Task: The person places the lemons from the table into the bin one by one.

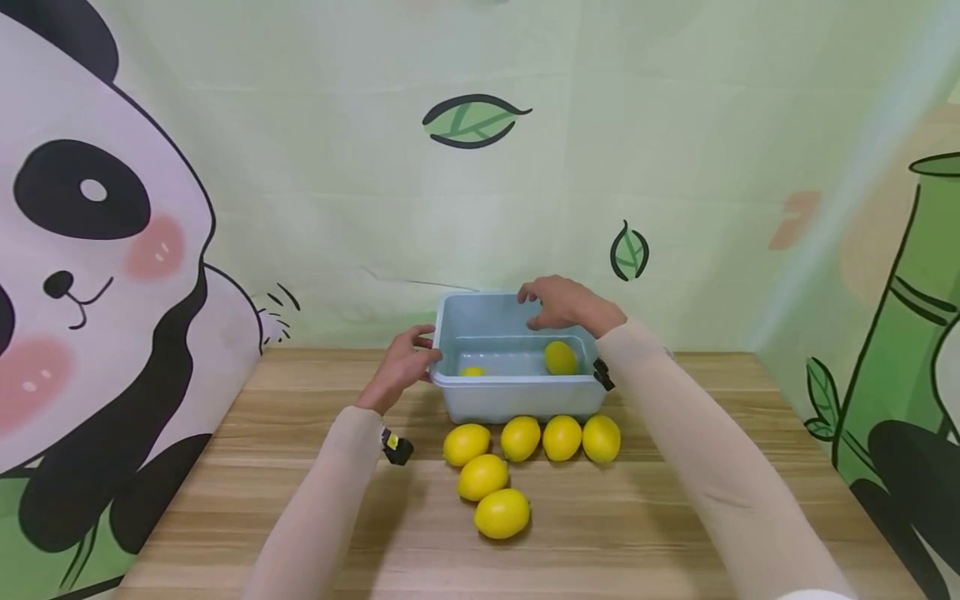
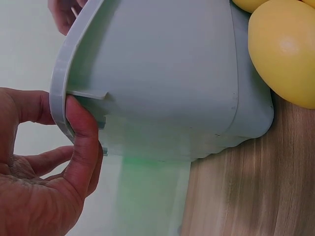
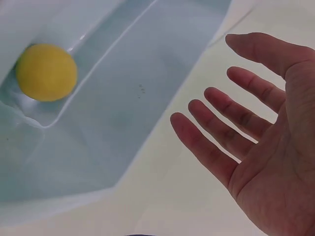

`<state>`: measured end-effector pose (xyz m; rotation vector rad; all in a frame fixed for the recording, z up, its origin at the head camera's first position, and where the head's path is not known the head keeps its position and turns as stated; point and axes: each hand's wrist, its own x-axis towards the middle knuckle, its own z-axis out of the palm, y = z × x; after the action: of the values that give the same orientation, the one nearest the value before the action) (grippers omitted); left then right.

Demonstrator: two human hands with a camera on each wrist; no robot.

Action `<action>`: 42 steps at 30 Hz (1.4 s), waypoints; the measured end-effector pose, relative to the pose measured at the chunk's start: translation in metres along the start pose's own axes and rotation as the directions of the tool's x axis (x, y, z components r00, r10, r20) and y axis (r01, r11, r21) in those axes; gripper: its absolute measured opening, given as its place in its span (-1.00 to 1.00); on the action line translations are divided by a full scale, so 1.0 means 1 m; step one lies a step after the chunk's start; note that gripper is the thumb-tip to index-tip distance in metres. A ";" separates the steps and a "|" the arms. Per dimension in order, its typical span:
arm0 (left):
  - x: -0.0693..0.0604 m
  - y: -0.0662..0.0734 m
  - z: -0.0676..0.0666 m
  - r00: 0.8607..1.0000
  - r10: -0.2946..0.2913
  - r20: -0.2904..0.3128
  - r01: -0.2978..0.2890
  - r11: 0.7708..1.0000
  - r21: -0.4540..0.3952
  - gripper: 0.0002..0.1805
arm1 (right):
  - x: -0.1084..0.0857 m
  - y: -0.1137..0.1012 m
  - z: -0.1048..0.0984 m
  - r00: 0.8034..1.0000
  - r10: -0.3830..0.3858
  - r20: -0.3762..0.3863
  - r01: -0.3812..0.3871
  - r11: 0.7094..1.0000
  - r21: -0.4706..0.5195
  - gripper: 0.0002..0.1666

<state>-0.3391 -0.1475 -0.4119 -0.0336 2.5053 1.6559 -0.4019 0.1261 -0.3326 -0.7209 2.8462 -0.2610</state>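
Note:
A light blue plastic bin (image 1: 517,398) stands at the back of the wooden table. My left hand (image 1: 401,367) grips its left rim; in the left wrist view the thumb and fingers pinch the rim (image 2: 58,93). Above the bin's right part hovers my right hand (image 1: 562,302), fingers spread and holding nothing, as the right wrist view confirms. Inside the bin lie a lemon (image 1: 561,357) on the right and another lemon (image 1: 472,372), mostly hidden by the front wall, on the left.
In front of the bin, several lemons (image 1: 521,438) form a row on the table (image 1: 600,533). Two more lemons trail toward the near edge, the closest lemon (image 1: 502,513) nearest me. Behind the table hangs a green printed backdrop (image 1: 337,167).

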 end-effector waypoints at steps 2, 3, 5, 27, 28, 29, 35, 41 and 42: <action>0.002 -0.001 0.000 1.000 0.008 -0.004 -0.008 1.000 -0.001 -0.32 | -0.005 -0.002 -0.003 1.000 -0.010 -0.016 0.010 1.000 -0.008 -0.45; 0.002 -0.001 0.000 1.000 0.011 -0.006 -0.011 1.000 -0.001 -0.32 | -0.008 -0.004 -0.005 1.000 -0.016 -0.023 0.016 1.000 -0.012 -0.44; 0.004 -0.002 -0.001 1.000 0.016 -0.006 -0.017 1.000 -0.004 -0.33 | -0.012 -0.005 -0.007 0.999 -0.033 -0.037 0.032 0.999 -0.022 -0.44; 0.005 -0.004 0.000 1.000 -0.005 0.006 0.005 1.000 -0.008 -0.32 | -0.070 -0.018 0.002 0.969 -0.140 -0.204 0.125 0.989 -0.082 -0.40; 0.005 -0.004 0.000 1.000 -0.007 0.007 0.007 1.000 -0.007 -0.32 | -0.072 -0.018 0.003 0.967 -0.145 -0.207 0.129 0.988 -0.086 -0.39; 0.005 -0.004 0.000 1.000 -0.012 0.006 0.012 1.000 -0.005 -0.32 | -0.074 -0.019 0.004 0.965 -0.150 -0.213 0.134 0.987 -0.087 -0.39; 0.004 -0.004 0.000 1.000 -0.014 0.011 0.014 1.000 -0.002 -0.32 | -0.091 -0.020 0.008 0.950 -0.176 -0.257 0.154 0.983 -0.102 -0.36; 0.004 -0.004 0.000 1.000 0.000 0.007 0.000 1.000 -0.015 -0.33 | -0.111 -0.019 0.009 0.928 -0.188 -0.321 0.163 0.981 -0.102 -0.37; 0.004 -0.003 0.000 1.000 0.001 0.008 -0.001 1.000 -0.015 -0.33 | -0.114 -0.019 0.010 0.926 -0.190 -0.325 0.165 0.981 -0.104 -0.37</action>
<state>-0.3427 -0.1489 -0.4154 -0.0274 2.4877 1.6722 -0.2930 0.1641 -0.3218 -1.0441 3.1244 -0.3340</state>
